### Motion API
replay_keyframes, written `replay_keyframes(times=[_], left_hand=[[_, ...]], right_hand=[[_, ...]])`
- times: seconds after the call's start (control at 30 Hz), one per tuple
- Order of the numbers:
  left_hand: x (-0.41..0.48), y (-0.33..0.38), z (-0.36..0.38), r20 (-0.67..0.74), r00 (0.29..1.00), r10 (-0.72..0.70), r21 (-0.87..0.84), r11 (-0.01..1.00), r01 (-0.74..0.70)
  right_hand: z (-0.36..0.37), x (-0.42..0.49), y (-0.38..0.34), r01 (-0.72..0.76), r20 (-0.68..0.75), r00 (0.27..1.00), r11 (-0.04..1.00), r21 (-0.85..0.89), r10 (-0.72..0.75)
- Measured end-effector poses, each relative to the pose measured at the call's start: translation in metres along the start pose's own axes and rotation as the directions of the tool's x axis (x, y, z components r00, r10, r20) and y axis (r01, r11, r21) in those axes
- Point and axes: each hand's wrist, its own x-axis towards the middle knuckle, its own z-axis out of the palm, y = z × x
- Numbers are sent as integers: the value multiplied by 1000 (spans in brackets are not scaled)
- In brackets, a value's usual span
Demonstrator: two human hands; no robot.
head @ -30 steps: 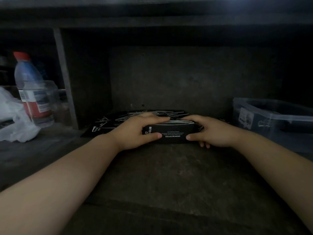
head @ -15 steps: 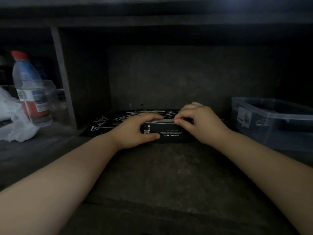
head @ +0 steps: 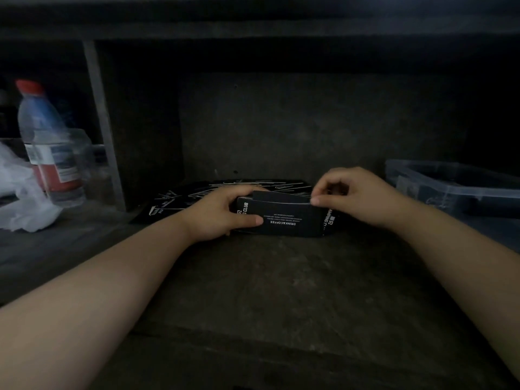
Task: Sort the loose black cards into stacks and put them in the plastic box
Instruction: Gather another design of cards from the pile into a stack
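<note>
From the head camera I see my left hand gripping the left end of a stack of black cards, thumb on the front face, fingers curled over the top. My right hand pinches the upper right edge of the front card between thumb and forefinger. The stack stands on edge on the worktop, between both hands. More loose cards lie flat just behind my left hand. The plastic box sits right of my right hand; a bottle stands well left of my left hand
</note>
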Motion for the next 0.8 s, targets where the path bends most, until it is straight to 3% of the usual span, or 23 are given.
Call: replay_keyframes(times=[0.17,0.27,0.33,0.4,0.5,0.57,0.67,0.8], left_hand=[[0,1,2,-26,999,-21,15,1000,21],[0,-1,2,-24,1000,-19,10,1000,20],[1,-3,2,-31,999,-27,12,1000,28],[1,-3,1,-37,999,-33,16,999,34],[0,1,3,-52,998,-36,25,999,37],[-1,3,4,-46,998,-29,25,999,30],[-1,3,4,-41,999,-9,28,1000,10],[-1,4,2,-25,1000,-8,31,999,8]], right_hand=[[-17,-3,12,-151,129,983,978,144,133],[-20,-6,13,-275,225,939,961,31,261],[-18,-7,15,-314,173,939,947,72,298],[-20,-5,14,-334,4,936,885,323,352],[-23,-2,9,-259,-62,901,648,716,429],[-23,-2,4,-252,-23,889,531,809,457],[-19,0,5,-218,-87,882,564,797,463],[-23,-1,10,-31,-220,886,527,849,408]])
